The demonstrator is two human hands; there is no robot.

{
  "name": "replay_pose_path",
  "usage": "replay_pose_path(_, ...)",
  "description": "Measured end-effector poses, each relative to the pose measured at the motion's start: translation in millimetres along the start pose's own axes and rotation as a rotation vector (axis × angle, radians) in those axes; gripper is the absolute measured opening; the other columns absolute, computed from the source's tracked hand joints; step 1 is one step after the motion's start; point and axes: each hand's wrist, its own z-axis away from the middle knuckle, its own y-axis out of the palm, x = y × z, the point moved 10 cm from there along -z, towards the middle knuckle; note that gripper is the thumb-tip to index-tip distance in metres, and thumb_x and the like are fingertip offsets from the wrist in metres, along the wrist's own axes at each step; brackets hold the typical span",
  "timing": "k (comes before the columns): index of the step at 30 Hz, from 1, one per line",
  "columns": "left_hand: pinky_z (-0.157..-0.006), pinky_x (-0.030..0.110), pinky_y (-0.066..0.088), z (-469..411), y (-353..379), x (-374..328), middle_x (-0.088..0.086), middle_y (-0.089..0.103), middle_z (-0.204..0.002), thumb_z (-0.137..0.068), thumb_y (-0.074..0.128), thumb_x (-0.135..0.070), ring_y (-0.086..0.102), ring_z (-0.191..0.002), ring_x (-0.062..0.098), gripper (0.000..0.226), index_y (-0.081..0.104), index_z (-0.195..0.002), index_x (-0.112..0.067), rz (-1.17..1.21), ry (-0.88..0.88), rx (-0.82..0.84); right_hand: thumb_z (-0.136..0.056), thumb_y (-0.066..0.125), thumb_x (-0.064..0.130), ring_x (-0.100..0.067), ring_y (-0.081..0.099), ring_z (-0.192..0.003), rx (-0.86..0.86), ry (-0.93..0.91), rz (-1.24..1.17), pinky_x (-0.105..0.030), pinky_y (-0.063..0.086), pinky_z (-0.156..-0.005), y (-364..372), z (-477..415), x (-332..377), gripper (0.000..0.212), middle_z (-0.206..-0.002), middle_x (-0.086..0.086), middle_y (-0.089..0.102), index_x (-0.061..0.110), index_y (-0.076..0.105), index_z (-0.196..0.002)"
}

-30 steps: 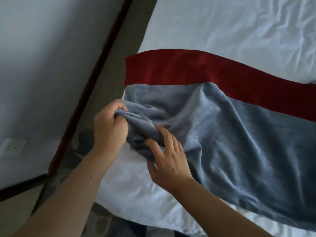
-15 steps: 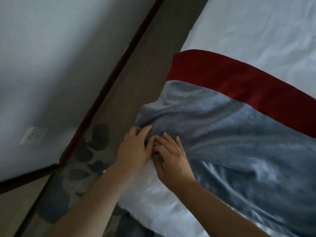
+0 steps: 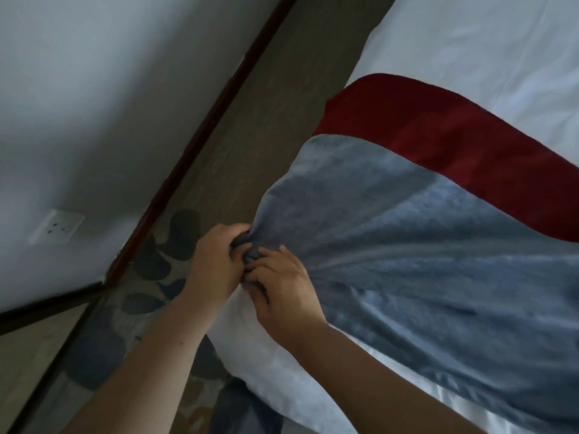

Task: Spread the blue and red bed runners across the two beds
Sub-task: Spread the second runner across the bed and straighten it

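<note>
A bed runner with a wide blue part and a red band along its far side lies across a white bed. Its near corner is bunched at the bed's left edge. My left hand grips that bunched blue corner, fingers curled round the cloth. My right hand pinches the same bunch just beside it, the two hands touching. Taut folds fan out from the grip toward the right. Only one bed shows.
A white wall with a socket stands at the left, edged by a dark skirting board. Between wall and bed runs a narrow strip of brown carpet with blue leaf shapes.
Both hands have drawn the blue corner leftward to the bed's edge and closed tighter on it. The cloth has gone taut, and the view has swung left toward the wall.
</note>
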Motion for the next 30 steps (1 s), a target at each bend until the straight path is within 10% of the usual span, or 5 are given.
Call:
replay_pose_path(6,-0.102,0.039,0.047,0.3,24.3,20.8,0.007,0.065,-0.127,-0.094,0.066,-0.012,0.060,-0.119,0.028,0.038,0.065,-0.132,-0.014,0.021,-0.171,0.150,-0.085,0.044,0.043,-0.021,0.057,-0.106,0.342,-0.097,0.258,-0.039,0.030,-0.117,30.0,-14.9,4.9,0.035,-0.099,0.002,0.068,0.024,0.072,-0.093)
replay_pose_path(9,-0.104,0.041,0.049,-30.1,15.7,-3.3,0.002,0.065,-0.127,-0.096,0.061,-0.024,0.062,-0.120,0.024,0.040,0.062,-0.136,-0.017,0.065,-0.118,0.098,-0.079,0.056,0.032,-0.023,0.056,-0.094,0.135,-0.064,0.171,-0.040,0.045,-0.097,-13.9,-36.6,-8.9,0.022,-0.092,-0.002,0.064,0.017,0.070,-0.086)
replay_pose_path(17,-0.109,0.036,0.047,-109.9,54.5,-131.2,-0.005,0.055,-0.146,-0.096,0.054,-0.065,0.053,-0.130,0.010,0.064,0.044,-0.150,-0.032,0.122,0.140,0.212,-0.098,0.041,0.047,-0.028,0.013,-0.155,-0.213,0.339,0.491,-0.050,0.012,-0.125,-143.6,-47.3,-113.6,0.057,-0.166,-0.009,0.023,0.026,0.043,-0.151)
replay_pose_path(25,-0.065,0.012,0.037,-138.2,48.5,-167.5,-0.004,0.059,-0.079,-0.097,0.066,-0.021,0.055,-0.071,0.005,0.017,0.058,-0.083,-0.015,0.080,0.230,-0.085,-0.102,0.030,0.061,-0.026,-0.006,-0.156,-0.189,0.453,0.444,-0.051,0.002,-0.126,-165.6,-21.6,-154.7,0.064,-0.170,-0.005,0.000,0.035,0.021,-0.160)
replay_pose_path(30,-0.072,0.035,0.047,-159.1,25.6,-140.7,0.000,0.064,-0.078,-0.096,0.069,-0.025,0.060,-0.074,0.018,0.019,0.064,-0.083,-0.011,0.000,0.099,-0.075,-0.103,0.029,0.058,-0.023,-0.010,-0.156,-0.141,0.428,0.423,-0.051,-0.005,-0.125,-158.9,-14.2,-150.3,0.061,-0.170,-0.002,-0.003,0.035,0.020,-0.159)
